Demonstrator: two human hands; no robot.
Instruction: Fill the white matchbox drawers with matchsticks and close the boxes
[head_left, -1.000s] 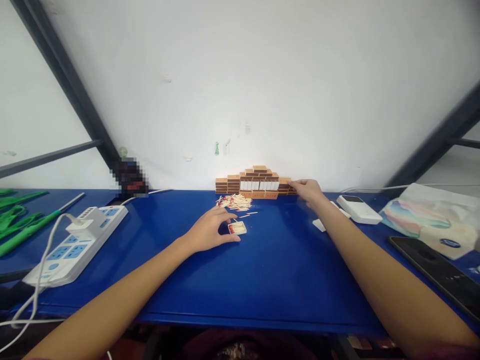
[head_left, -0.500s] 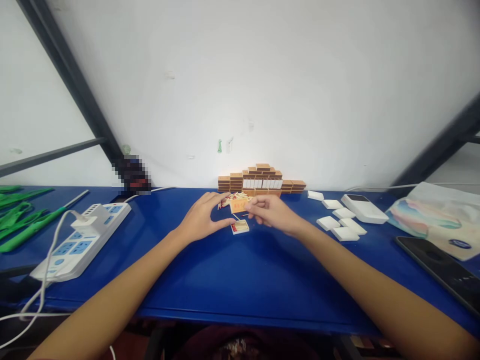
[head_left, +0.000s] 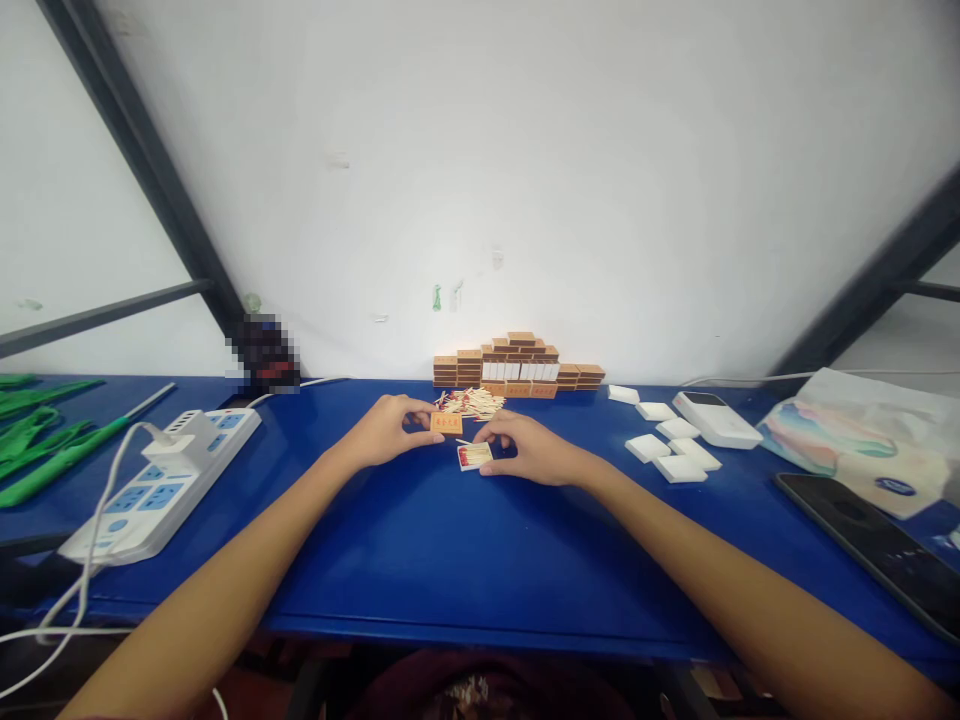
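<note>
A white power strip [head_left: 161, 495] sits on the left of the blue table [head_left: 480, 570]. Next, the left hand [head_left: 390, 428] pinches an orange matchbox sleeve [head_left: 447, 424] by its left end, between thumb and fingers. The sleeve's long side runs left to right, and its printed face looks toward the person. It sticks out to the right of the grip.

A heap of loose matches [head_left: 476, 402] lies just behind it. The little matchbox tray [head_left: 475, 457] lies on the table, long side left to right, red match tips at its left. The right hand [head_left: 529, 448] curls around the tray's right end; I cannot tell if it squeezes. Farther right are small white boxes [head_left: 680, 468].
</note>
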